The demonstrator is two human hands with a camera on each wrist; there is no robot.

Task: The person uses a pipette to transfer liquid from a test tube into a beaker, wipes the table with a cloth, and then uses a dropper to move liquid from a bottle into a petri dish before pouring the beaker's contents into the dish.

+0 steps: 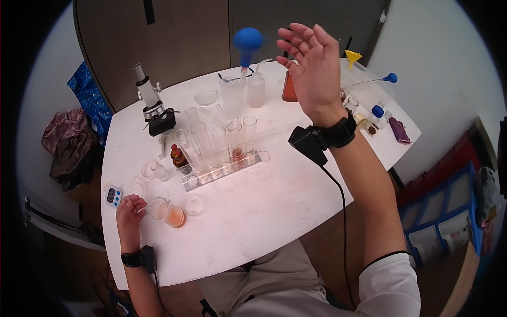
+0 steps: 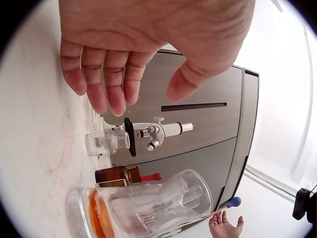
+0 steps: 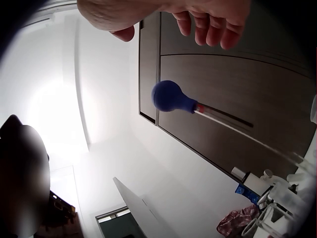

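Observation:
My right hand (image 1: 317, 71) is raised over the far right of the table, fingers loosely extended and holding nothing. To its left, apart from it, stands a glass pipette topped by a blue rubber bulb (image 1: 247, 41). The pipette reaches down among the tall glass tubes of a clear test tube rack (image 1: 219, 177). At the table's left edge rests my left hand (image 1: 130, 214), relaxed and holding nothing, beside a blue-and-white timer (image 1: 113, 195). A glass beaker (image 2: 148, 206) with a little orange liquid stands just right of that hand, a round glass dish (image 1: 194, 205) close by.
Behind the rack are a microscope (image 1: 153, 105), a brown dropper bottle (image 1: 178, 156) with a red top, and a white wash bottle (image 1: 256, 90). At the right lie a second blue-bulbed pipette (image 1: 390, 78), a yellow funnel (image 1: 353, 57) and a purple item (image 1: 399, 130).

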